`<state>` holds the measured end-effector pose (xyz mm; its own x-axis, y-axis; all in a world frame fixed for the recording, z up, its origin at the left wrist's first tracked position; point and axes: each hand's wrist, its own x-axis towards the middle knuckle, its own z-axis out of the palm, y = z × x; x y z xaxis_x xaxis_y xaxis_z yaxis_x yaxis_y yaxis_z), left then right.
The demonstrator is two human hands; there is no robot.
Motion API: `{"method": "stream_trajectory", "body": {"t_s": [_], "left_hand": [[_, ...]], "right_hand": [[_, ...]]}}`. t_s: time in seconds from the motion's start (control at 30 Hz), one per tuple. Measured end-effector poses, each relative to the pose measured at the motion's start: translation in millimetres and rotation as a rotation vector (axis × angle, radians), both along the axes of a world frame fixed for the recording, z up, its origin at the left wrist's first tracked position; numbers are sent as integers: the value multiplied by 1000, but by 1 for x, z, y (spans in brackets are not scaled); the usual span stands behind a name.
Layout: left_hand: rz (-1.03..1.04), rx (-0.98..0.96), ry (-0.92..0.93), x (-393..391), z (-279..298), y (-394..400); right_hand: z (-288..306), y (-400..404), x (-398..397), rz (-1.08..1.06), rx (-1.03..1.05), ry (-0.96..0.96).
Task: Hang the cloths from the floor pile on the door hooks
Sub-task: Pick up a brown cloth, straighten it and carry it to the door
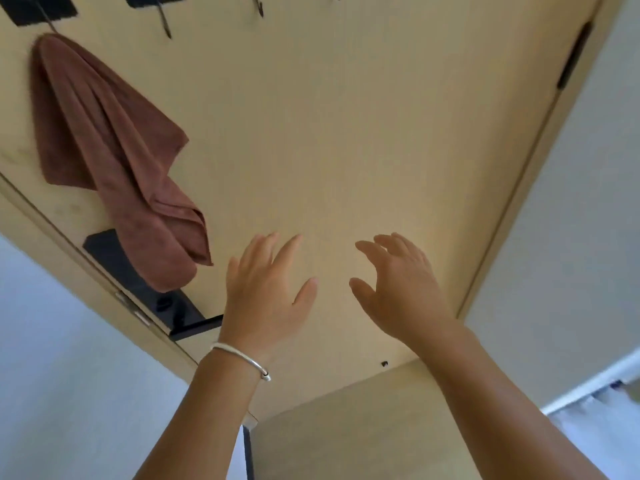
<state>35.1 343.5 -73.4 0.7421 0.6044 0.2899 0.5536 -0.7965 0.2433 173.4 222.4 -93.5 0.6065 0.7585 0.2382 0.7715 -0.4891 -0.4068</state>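
One rust-brown terry cloth (114, 161) hangs up-left of the spread, empty left hand (266, 289) and right hand (398, 285); three black metal hooks (165, 24) beyond look bare.

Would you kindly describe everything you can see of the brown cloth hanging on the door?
The reddish-brown soft cloth, terry-like in texture, hangs from the leftmost black metal hook at the top of the pale wooden door. It is caught near one corner and falls in long folds, with a pointed corner jutting out partway down and a bunched, doubled lower end. That end overlaps the black door handle plate. It lies against the door; neither hand touches it.
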Motion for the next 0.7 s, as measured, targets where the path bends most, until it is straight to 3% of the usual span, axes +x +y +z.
{"method": "stream_trajectory", "body": {"t_s": [0.13, 0.43, 0.7], "left_hand": [[-165, -78, 163, 25, -28, -10], [-650, -247, 272, 66, -80, -67], [-1029, -219, 339, 71, -88, -168]], "right_hand": [[-22, -36, -10, -180, -59, 45], [-57, -132, -52, -616, -135, 168], [-60, -226, -106, -930, -123, 231]]}}
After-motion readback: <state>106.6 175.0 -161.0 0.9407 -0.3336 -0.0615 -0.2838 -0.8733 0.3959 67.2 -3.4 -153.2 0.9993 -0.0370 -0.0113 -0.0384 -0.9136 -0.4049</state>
